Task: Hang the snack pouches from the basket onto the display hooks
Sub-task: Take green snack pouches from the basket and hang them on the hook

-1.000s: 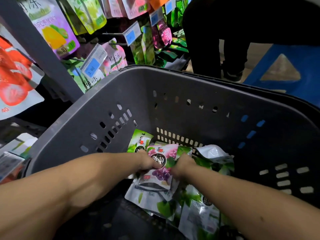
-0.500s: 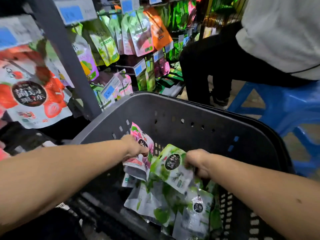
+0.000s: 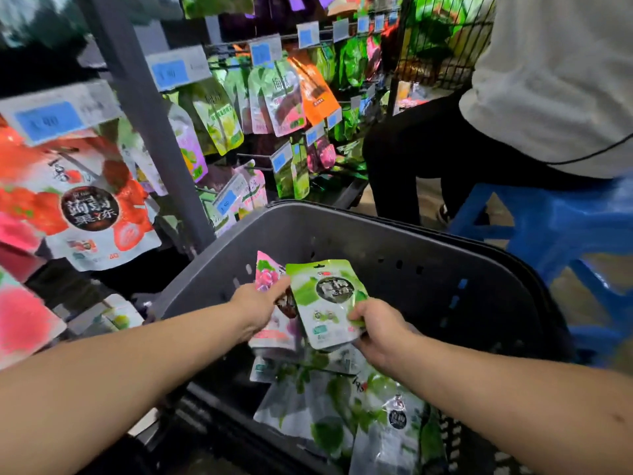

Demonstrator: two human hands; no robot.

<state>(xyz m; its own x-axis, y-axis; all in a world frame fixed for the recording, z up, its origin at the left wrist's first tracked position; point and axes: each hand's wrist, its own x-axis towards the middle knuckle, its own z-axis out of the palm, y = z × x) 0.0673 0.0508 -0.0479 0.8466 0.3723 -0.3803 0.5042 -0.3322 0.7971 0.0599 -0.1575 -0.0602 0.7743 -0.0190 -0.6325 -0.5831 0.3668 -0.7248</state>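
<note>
- A display rack (image 3: 147, 132) is seen filling the left and upper part of the view. Rows of snack pouches are hung on it in green, pink, purple and orange.
- A grey plastic basket (image 3: 342, 241) with slotted walls is set just in front of the rack, below the arms.
- A seated person in a white top (image 3: 548, 80) is seen on the right, on a blue stool (image 3: 548, 217) beside the basket.
- A large strawberry pouch (image 3: 85, 207) is hung at the left edge of the rack.
- A loose heap of pouches (image 3: 342, 413), mostly green and white, is left on the basket floor.
- A green pouch (image 3: 325, 303) is held upright above the heap, inside the basket. Its lower right corner is pinched by the right hand (image 3: 380, 330), with the thumb laid on the front and the fingers curled behind.
- A pink pouch (image 3: 269, 275) is held just left of the green one and partly overlapped by it. It is gripped by the left hand (image 3: 255, 310) with the thumb across its face. The other fingers are hidden behind it.
- Blue price tags (image 3: 171, 72) are fixed along the rack; the hooks behind them are blurred, probably thin wire.
</note>
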